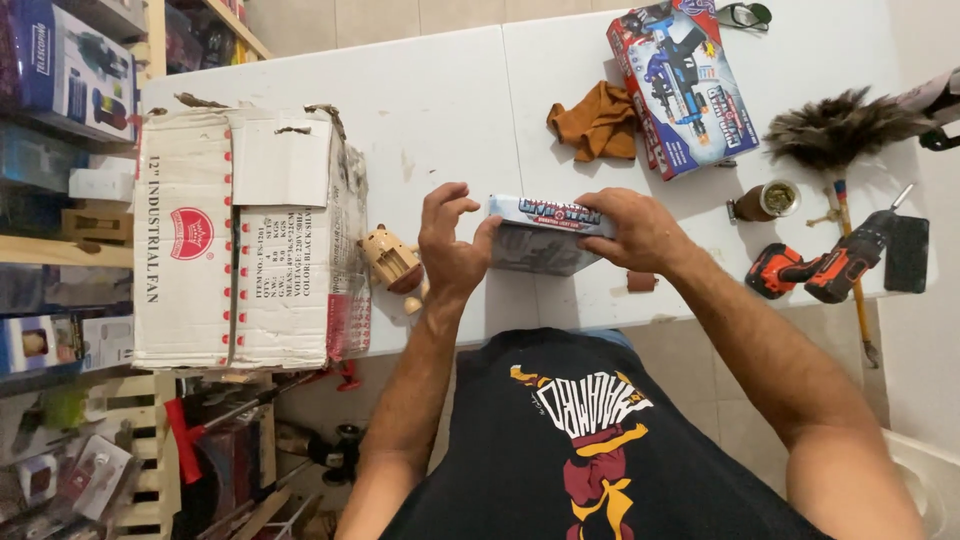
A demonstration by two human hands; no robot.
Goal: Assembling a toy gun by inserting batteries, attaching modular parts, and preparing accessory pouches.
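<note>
White folding table (430, 90) fills the room's middle, shelves of boxed goods crowding nine o'clock. Both hands are on a small boxed toy (545, 235) right at the table's near edge, dead centre. The left hand (450, 245) presses its fingers against the box's left end, thumb raised; the right hand (635, 230) is clamped over the right end, fingers wrapped across the top. It looks like the box is being turned or squared up for a look at its faces, and it reads as shut; what's inside I can't tell. Any next move would want a firm two-handed hold so near that edge. At ten o'clock sits a big battered carton (245, 240), flaps closed, contents hidden. A tan toy figure (392, 262) lies just beside the left hand. At one o'clock, a larger toy-gun box (685, 85) beside a brown cloth (600, 122); at three o'clock, a cordless drill (830, 265) and a feather duster (835, 130).
</note>
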